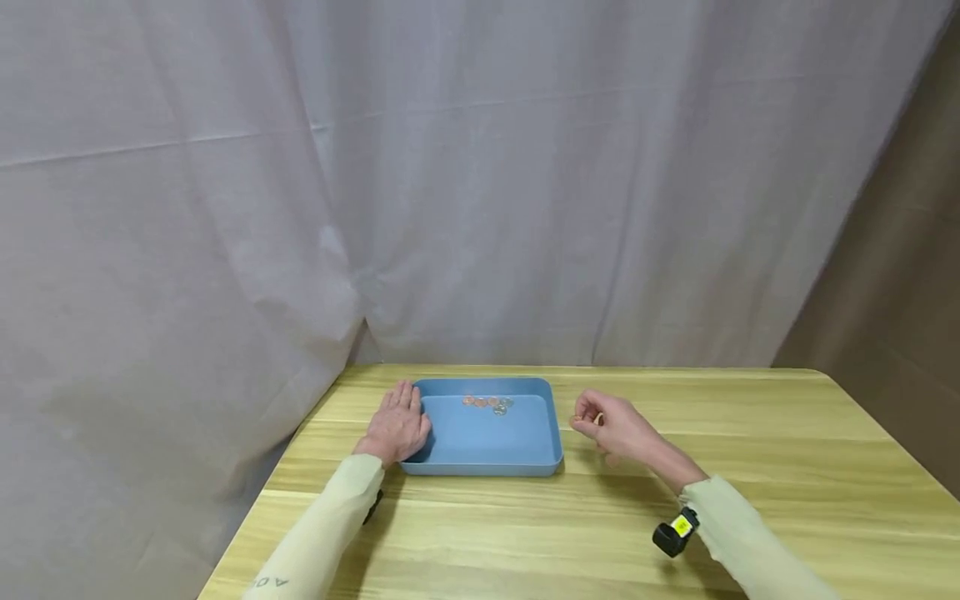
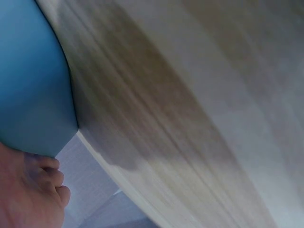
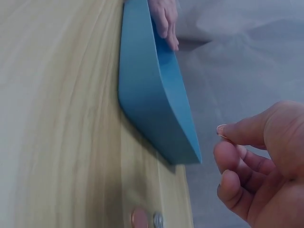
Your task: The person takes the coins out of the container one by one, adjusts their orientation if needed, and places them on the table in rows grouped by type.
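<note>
A shallow blue tray (image 1: pixel 483 470) stands on the table, with several copper coins (image 1: pixel 481 402) and silver coins (image 1: pixel 500 410) lying toward its far side. My left hand (image 1: pixel 395 423) rests on the tray's left rim, its fingers straight and pointing away from me. Just off the tray's right side, my right hand (image 1: pixel 617 429) pinches a copper coin (image 3: pixel 221 130) between thumb and index finger, above the table. In the right wrist view, another copper coin (image 3: pixel 139 218) and a silver coin (image 3: pixel 158 220) are on the table near the tray; the right hand mostly hides that spot in the head view.
The light wooden table (image 1: pixel 750 467) stretches well to the right of the tray. A grey curtain (image 1: pixel 480 208) hangs behind the table's far edge and along the left. A brown surface (image 1: pixel 900 292) rises at the far right.
</note>
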`<state>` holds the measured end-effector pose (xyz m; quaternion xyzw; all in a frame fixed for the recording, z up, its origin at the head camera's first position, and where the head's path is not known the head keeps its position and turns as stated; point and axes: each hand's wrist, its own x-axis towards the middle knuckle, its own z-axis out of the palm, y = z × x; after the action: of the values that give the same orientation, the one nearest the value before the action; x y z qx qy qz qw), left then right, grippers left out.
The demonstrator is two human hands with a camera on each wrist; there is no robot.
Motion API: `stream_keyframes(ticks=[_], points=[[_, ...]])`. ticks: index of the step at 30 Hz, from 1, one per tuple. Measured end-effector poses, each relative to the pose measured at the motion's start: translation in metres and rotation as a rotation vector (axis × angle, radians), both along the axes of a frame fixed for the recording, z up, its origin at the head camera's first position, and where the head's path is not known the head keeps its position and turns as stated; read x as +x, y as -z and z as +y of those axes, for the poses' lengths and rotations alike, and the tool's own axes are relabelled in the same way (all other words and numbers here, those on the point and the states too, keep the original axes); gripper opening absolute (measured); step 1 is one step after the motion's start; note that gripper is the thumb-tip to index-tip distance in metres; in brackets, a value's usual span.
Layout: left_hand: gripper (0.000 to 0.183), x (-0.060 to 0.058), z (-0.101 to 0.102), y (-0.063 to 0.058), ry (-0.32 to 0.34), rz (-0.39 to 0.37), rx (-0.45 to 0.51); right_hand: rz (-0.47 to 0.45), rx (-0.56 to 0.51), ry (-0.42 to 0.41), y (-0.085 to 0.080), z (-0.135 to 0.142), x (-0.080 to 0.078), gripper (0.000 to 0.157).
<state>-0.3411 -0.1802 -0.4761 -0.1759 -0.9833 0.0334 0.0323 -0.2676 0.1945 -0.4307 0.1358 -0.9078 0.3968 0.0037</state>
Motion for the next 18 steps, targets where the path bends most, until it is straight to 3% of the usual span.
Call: stream_keyframes(ticks=[18], points=[[0.060,-0.002,0.007,0.000,0.001,0.016,0.000,0.020,0.050,0.039,0.010,0.060,0.011,0.011]])
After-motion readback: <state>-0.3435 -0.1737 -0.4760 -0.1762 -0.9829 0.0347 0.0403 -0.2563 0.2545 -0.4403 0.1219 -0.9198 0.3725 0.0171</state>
